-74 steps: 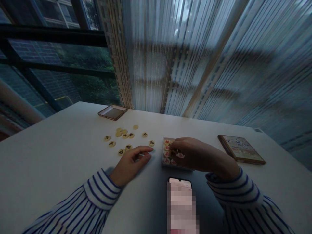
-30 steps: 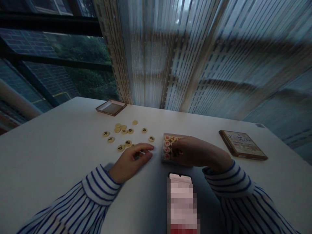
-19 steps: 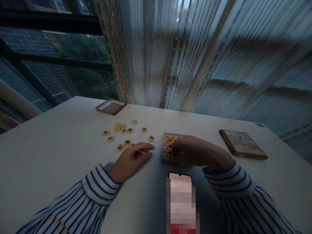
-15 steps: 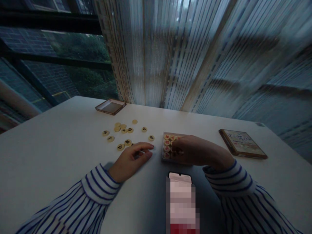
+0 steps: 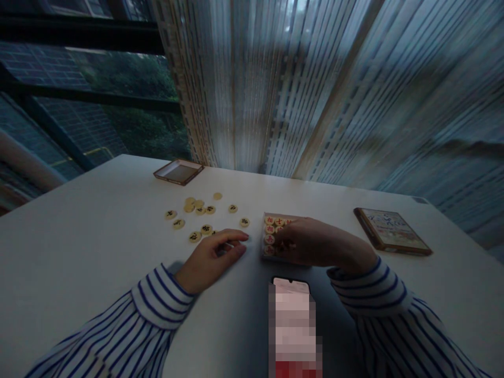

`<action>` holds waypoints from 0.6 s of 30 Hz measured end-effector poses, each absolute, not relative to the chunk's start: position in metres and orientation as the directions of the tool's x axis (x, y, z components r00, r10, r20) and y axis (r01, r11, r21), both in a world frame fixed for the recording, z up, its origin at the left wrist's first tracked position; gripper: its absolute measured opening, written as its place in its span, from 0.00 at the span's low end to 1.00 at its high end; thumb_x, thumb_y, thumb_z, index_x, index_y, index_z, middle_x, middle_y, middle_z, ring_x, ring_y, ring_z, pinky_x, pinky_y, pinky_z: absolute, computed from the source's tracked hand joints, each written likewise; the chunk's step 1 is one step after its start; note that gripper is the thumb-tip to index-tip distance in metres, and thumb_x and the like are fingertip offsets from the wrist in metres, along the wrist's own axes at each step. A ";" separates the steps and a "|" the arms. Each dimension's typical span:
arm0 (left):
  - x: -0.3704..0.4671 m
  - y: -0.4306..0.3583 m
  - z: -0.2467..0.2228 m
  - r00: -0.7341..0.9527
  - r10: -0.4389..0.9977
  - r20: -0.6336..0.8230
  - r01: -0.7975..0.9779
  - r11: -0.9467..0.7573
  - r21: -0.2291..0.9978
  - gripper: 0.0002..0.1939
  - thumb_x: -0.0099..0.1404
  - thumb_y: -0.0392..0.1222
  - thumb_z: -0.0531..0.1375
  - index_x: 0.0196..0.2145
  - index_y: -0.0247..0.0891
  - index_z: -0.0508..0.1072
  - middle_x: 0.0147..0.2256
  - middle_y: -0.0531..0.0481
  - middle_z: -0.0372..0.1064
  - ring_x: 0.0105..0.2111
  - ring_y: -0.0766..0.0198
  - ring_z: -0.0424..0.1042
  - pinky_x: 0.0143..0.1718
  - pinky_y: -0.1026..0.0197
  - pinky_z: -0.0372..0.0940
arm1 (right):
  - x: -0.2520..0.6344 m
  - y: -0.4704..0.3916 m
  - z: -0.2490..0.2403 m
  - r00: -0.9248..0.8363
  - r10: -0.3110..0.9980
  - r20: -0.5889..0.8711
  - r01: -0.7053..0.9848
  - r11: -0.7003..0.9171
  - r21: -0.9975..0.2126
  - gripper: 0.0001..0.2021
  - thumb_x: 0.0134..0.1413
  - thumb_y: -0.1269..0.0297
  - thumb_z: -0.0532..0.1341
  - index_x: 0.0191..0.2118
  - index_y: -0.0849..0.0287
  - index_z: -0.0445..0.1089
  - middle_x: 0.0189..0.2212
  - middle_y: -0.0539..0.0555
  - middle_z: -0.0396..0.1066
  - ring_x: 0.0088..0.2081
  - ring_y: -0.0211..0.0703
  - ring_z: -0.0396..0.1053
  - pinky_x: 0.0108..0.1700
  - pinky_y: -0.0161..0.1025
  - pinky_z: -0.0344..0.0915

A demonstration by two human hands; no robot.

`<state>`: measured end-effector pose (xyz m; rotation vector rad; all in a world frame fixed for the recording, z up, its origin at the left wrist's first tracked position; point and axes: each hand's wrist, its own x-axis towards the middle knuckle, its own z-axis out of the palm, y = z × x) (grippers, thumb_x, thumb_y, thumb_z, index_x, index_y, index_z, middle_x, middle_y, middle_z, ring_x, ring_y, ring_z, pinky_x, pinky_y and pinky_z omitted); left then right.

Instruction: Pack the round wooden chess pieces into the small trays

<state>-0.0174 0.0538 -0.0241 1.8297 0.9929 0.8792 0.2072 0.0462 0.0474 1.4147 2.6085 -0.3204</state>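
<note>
My right hand (image 5: pixel 311 241) reaches over a shallow box (image 5: pixel 268 258) of Chinese chess pieces, its fingers curled down among them. Whatever those fingers grip is hidden behind the hand. Red-marked pieces (image 5: pixel 269 239) lie in rows along the box's left side; the hand covers much of the rest. To the left of the box, my left hand (image 5: pixel 210 262) rests on the table, thumb and fingers apart with nothing between them. Just beyond it are scattered loose Chinese chess pieces, among them a black-marked piece (image 5: pixel 194 237) close to the knuckles and another piece (image 5: pixel 244 222) nearer the box.
A phone (image 5: pixel 291 286), its screen partly pixelated, lies in front of the box. An open box lid or tray (image 5: pixel 179 172) stands at the back left of the white table (image 5: pixel 98 226). On the right is a flat patterned box (image 5: pixel 394 231). Curtains (image 5: pixel 252 94) hang behind.
My right hand's fingers have shifted slightly left and down over the pieces in the box. My left hand and the loose pieces stay put.
</note>
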 end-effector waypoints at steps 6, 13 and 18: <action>-0.017 0.053 -0.023 0.438 0.882 0.173 0.302 -0.325 0.896 0.13 0.59 0.45 0.57 0.39 0.38 0.73 0.40 0.45 0.72 0.37 0.60 0.70 0.39 0.56 0.65 | 0.208 0.045 0.047 -0.548 0.809 -0.213 0.836 0.539 -0.104 0.07 0.47 0.67 0.56 0.28 0.58 0.72 0.25 0.52 0.72 0.26 0.38 0.65 0.25 0.33 0.53; -0.016 0.053 -0.022 0.419 0.883 0.211 0.316 -0.360 0.878 0.12 0.59 0.44 0.57 0.38 0.38 0.73 0.39 0.46 0.73 0.37 0.61 0.71 0.38 0.57 0.66 | 0.211 0.047 0.055 -0.477 0.867 -0.147 0.877 0.479 -0.021 0.09 0.50 0.65 0.55 0.32 0.58 0.71 0.26 0.53 0.72 0.26 0.38 0.66 0.24 0.34 0.50; -0.017 0.054 -0.023 0.380 0.887 0.262 0.346 -0.399 0.849 0.10 0.57 0.42 0.58 0.35 0.37 0.74 0.34 0.47 0.73 0.33 0.62 0.71 0.34 0.60 0.66 | 0.211 0.051 0.058 -0.435 0.899 -0.053 0.897 0.438 0.062 0.09 0.51 0.67 0.54 0.33 0.59 0.71 0.28 0.54 0.73 0.28 0.40 0.67 0.27 0.35 0.50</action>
